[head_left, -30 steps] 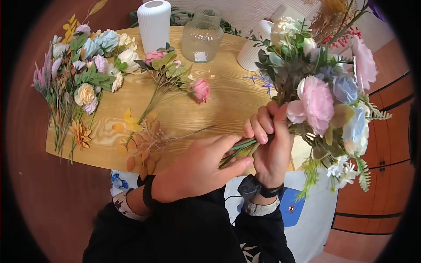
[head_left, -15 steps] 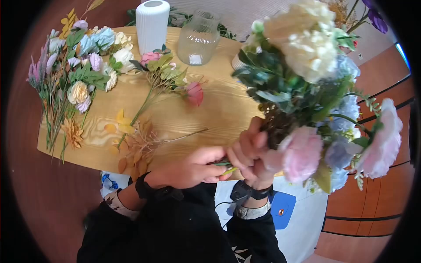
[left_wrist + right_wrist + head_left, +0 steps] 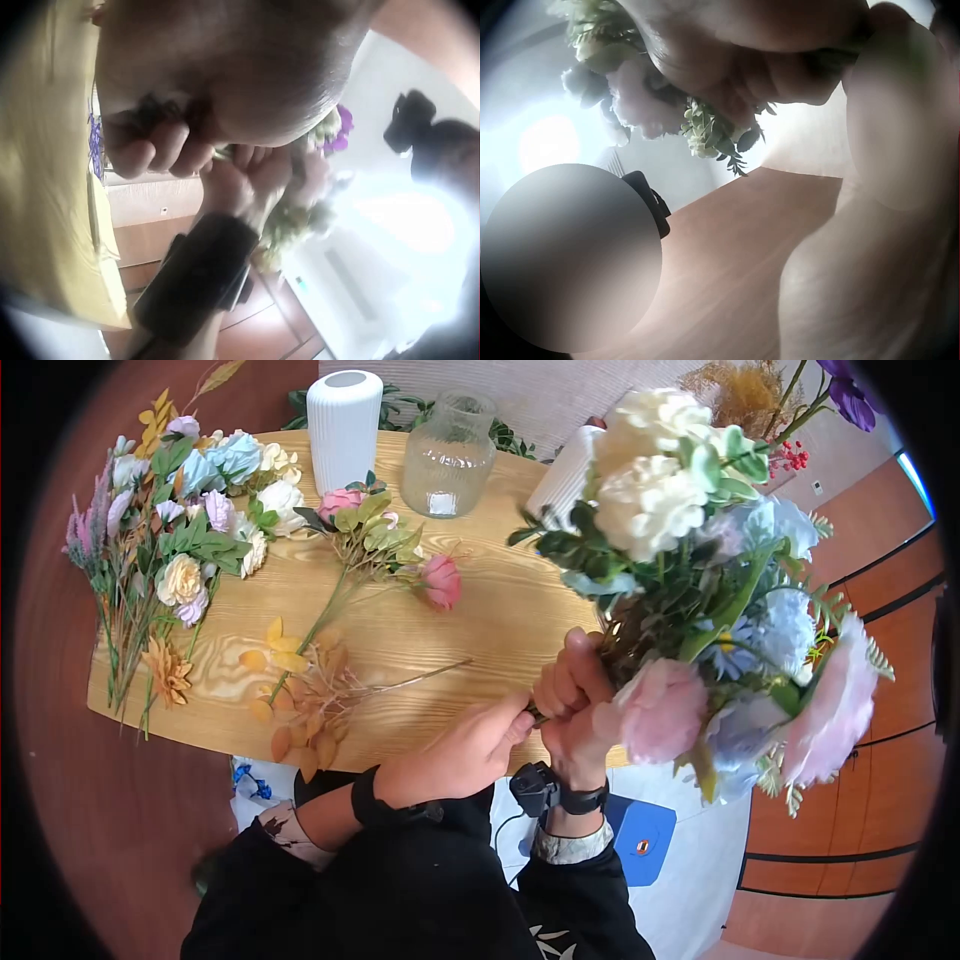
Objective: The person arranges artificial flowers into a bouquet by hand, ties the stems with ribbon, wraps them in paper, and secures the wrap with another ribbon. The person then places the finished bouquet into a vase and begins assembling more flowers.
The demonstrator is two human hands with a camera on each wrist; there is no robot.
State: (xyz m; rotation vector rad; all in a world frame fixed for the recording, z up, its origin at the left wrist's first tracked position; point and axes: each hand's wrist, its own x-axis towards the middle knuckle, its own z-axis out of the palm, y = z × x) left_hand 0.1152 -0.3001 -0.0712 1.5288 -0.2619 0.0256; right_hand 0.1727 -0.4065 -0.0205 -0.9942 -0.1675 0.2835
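My right hand point(image 3: 577, 705) grips the stems of a large bouquet point(image 3: 730, 620) with cream, pink and pale blue flowers, its heads leaning up and to the right. Against it, my left hand point(image 3: 460, 750) holds the lower stem ends, which the fingers mostly hide. In the left wrist view the fingers of my left hand point(image 3: 225, 82) are curled around dark stems, close to my right hand point(image 3: 247, 180). The right wrist view has my right hand point(image 3: 757, 52) beneath part of the bouquet point(image 3: 641, 94), with blurred left-hand fingers point(image 3: 900, 105) beside it.
On the wooden table point(image 3: 510, 620), mixed flowers point(image 3: 180, 540) lie at the left and pink roses point(image 3: 440, 581) in the middle, near an orange leaf sprig point(image 3: 320, 705). A white vase point(image 3: 344, 435), a glass vase point(image 3: 448, 460) and another white vase point(image 3: 565, 475) stand behind.
The bouquet has turned in my hands: cream flowers have come round to the front and top, and the big pink bloom sits lower. Both hands are closer together, the right one further left.
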